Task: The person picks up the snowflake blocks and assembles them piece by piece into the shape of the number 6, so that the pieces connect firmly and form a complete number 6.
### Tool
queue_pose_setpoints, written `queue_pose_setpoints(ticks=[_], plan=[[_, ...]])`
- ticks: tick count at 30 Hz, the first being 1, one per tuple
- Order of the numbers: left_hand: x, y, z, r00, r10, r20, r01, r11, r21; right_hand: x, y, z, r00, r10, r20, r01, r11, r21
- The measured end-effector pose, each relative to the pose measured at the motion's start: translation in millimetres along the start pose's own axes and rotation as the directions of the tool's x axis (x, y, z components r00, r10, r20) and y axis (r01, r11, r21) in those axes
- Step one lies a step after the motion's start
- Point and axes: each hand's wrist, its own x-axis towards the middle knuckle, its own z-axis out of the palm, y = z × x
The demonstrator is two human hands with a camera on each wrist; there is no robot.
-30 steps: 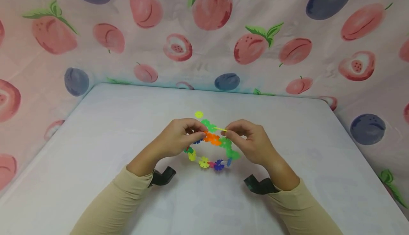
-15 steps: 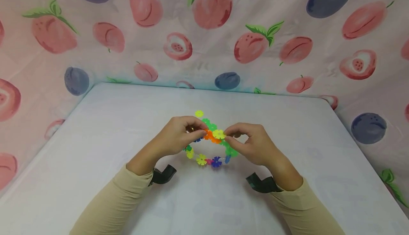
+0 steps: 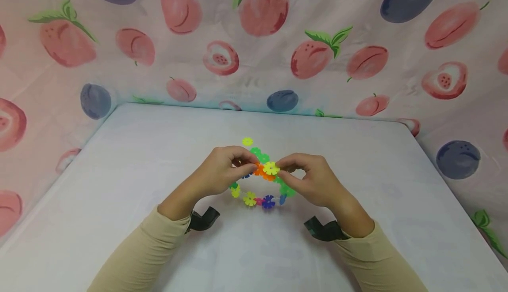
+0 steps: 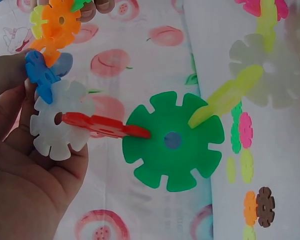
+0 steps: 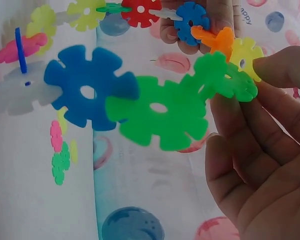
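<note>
Both hands hold up a looped chain of notched plastic snowflake discs over the table. My left hand (image 3: 226,170) pinches a blue disc (image 4: 42,75) of the chain, beside the orange discs (image 4: 61,21). A yellow disc (image 3: 271,168) is pinched between the thumb and fingertips of my right hand (image 3: 313,177), its face overlapping the orange discs in the head view. Green discs (image 5: 162,112) of the chain hang near the right fingers. A clear disc (image 4: 60,120), a red disc (image 4: 105,125) and a larger-looking green disc (image 4: 172,142) run on from the left hand.
The white table (image 3: 158,137) has a fruit-print curtain (image 3: 254,62) behind it. Beyond the hands lies a loose yellow disc (image 3: 247,141). Other loose discs on the table include a pink one (image 4: 246,130) and a brown one (image 4: 265,207).
The yellow disc in my right hand, first seen edge-on, has turned to show its face and come left and nearer, over the orange discs. My left hand has barely moved.
</note>
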Motion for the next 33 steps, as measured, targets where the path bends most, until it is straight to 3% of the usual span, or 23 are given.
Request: queue_pose_setpoints(ticks=[7, 19, 33], plan=[[-0.9, -0.3, 2.4, 1.000, 0.012, -0.007, -0.012, 1.000, -0.002, -0.3, -1.7, 4.1, 0.999, 0.032, -0.020, -0.031, 0.999, 0.038], [-2.7, -3.3, 5.4, 0.999, 0.035, -0.037, -0.034, 0.999, 0.024, 0.6, -3.4, 8.9, 0.984, 0.174, -0.025, -0.173, 0.984, 0.033], [-6.4, -6.7, 13.4, 0.983, 0.128, -0.134, -0.119, 0.990, 0.076, 0.7, -6.0, 16.3, 0.991, 0.074, -0.108, -0.082, 0.994, -0.070]])
